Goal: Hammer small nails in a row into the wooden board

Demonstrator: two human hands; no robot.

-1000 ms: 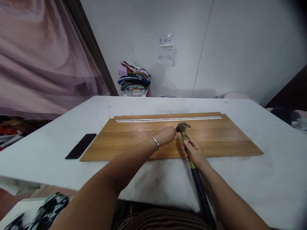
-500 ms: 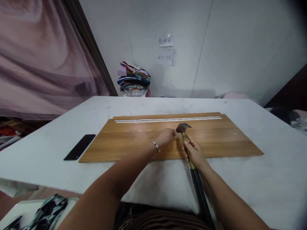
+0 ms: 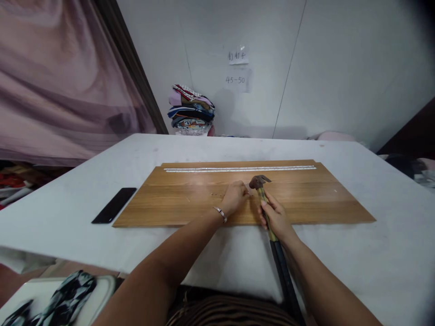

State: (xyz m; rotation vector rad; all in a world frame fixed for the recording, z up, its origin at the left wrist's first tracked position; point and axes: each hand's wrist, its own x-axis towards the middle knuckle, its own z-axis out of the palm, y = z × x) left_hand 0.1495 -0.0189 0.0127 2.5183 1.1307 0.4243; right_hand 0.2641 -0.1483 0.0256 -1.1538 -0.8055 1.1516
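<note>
Right grip (image 3: 274, 217) holds one hammer (image 3: 276, 246); left grip (image 3: 234, 198) unclear; two strips (image 3: 220, 170) on one board (image 3: 312, 199).

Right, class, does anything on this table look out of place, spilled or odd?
Two mild oddities: the right hand holds the claw hammer high, near its head, rather than by the black grip; and a few tiny bits, too small to identify, lie scattered on the wooden board beside the left hand.

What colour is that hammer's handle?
The handle is yellowish in its upper part, black lower down; the head camera shows it.
</note>
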